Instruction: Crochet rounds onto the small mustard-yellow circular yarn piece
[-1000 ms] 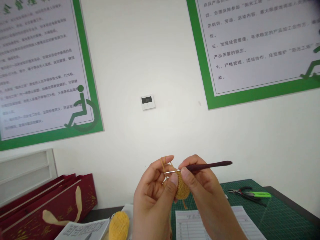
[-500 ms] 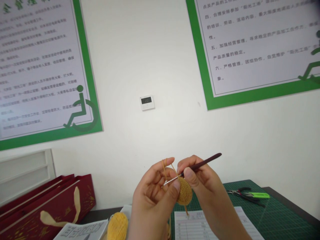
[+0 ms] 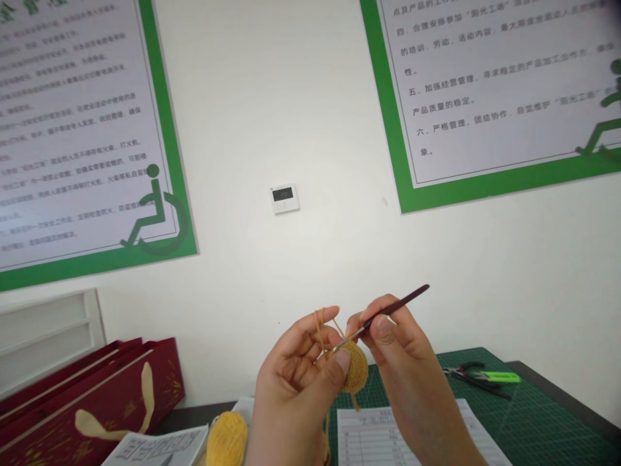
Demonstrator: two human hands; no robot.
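Two hands are raised close before the camera. A small round crocheted piece [image 3: 356, 366] of mustard yarn is pinched between the thumb and fingers of the left hand [image 3: 295, 382], with a strand of yarn [image 3: 319, 327] looped over its index finger. A dark crochet hook [image 3: 388, 308] is gripped by the closed fingers of the right hand [image 3: 402, 362], its metal tip resting at the upper edge of the piece. Compared with a second ago, the hook's handle has been tilted upward from nearly level to a steep slant.

Below the hands, a ball of yellow yarn [image 3: 226, 439] is seen beside printed sheets [image 3: 383, 437] on a green cutting mat [image 3: 533, 421]. Farther right, pliers [image 3: 478, 374] with green grips lie on the mat. At far left, red gift bags [image 3: 92, 395] stand against the wall; their contents cannot be made out.
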